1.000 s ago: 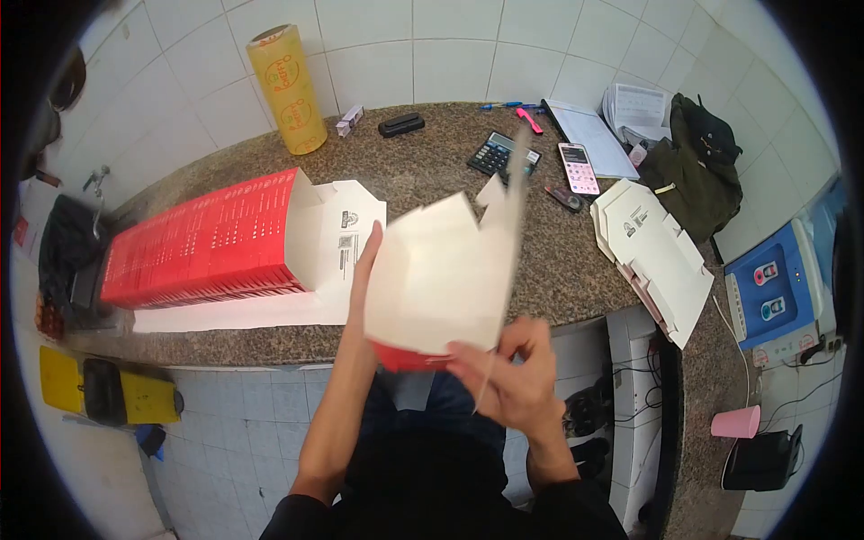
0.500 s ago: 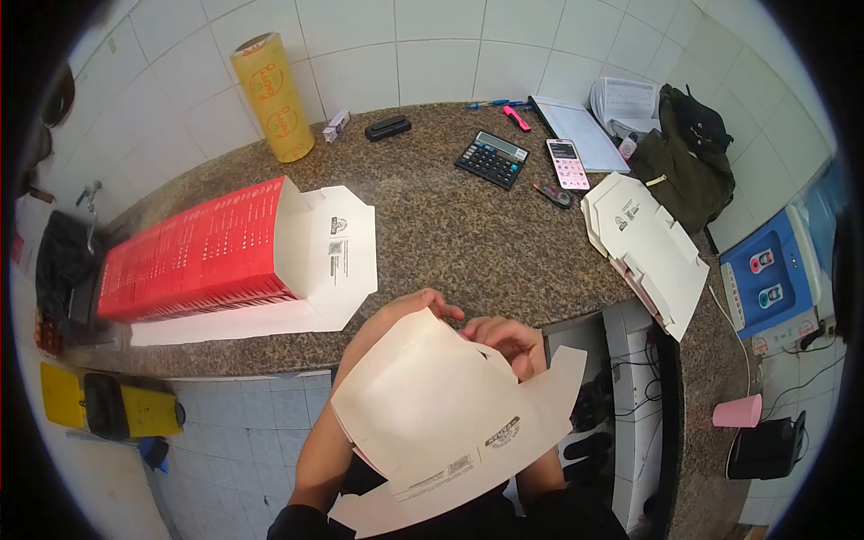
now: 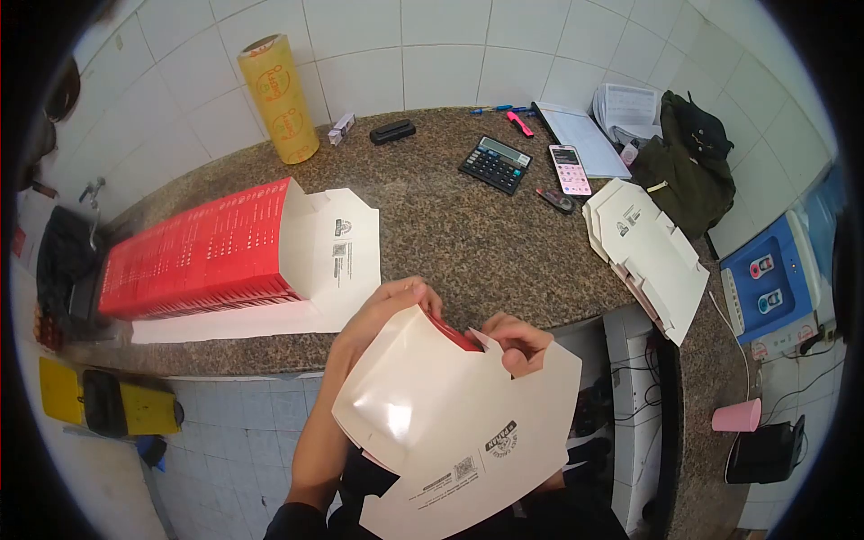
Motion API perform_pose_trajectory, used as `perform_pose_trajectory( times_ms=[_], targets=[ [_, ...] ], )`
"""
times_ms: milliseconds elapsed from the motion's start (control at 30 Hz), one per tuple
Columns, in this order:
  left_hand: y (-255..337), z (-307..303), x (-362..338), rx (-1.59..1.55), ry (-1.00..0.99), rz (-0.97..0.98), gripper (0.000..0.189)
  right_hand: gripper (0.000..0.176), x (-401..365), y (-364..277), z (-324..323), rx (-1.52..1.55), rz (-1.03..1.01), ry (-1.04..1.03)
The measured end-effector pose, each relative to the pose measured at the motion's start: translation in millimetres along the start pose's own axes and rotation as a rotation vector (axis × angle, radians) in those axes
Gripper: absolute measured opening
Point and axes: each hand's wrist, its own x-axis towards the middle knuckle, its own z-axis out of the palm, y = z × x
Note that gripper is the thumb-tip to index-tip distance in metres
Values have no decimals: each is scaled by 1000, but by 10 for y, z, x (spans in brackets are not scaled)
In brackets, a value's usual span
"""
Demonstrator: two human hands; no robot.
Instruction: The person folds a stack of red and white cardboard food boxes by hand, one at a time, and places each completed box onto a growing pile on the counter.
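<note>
A partly folded cardboard box (image 3: 450, 423), white with black print and a strip of red along its far edge, is held up in front of my body. My left hand (image 3: 391, 306) grips its far left edge, fingers curled over the rim. On the far right side, my right hand (image 3: 515, 342) pinches the board beside a small tab and cut-out; some fingertips are hidden. Left on the counter lies a row of nested red boxes (image 3: 202, 243) on a white printed cardboard sheet (image 3: 346, 243). At the right, more folded white cardboard pieces (image 3: 643, 252) are stacked.
The granite counter (image 3: 432, 243) bears a yellow film roll (image 3: 281, 103), a black stapler (image 3: 392, 132), a calculator (image 3: 496, 164), a phone (image 3: 569, 169), a clipboard (image 3: 585, 139) and a dark green bag (image 3: 688, 180). A pink cup (image 3: 736, 416) stands at the right edge.
The box's printed panel has swung out flatter and turned toward the camera, and red shows at its far edge. My right hand has shifted slightly onto the tab corner.
</note>
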Motion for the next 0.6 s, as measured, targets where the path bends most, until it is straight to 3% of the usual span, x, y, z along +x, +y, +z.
perform_pose_trajectory(
  times_ms=[133,200,267,333,400,467,567,600],
  targets=[
    [93,17,-12,49,33,-34,29,22,143,-175,68,-235,256,-93],
    [140,149,-1,147,146,-15,24,19,208,-168,118,-338,373,-129],
    [98,186,32,237,169,51,24,16,249,-61,169,-392,495,61],
    [78,196,44,327,193,117,24,20,271,0,188,-427,452,66],
    [89,183,51,235,305,95,26,19,283,-36,249,-277,544,280],
    [109,143,31,255,318,67,27,19,283,31,171,-231,503,280],
    [172,220,-6,277,337,52,29,17,271,99,-41,-29,484,36],
    [175,266,-16,282,343,72,31,17,271,110,-78,-29,493,41]
  ],
)
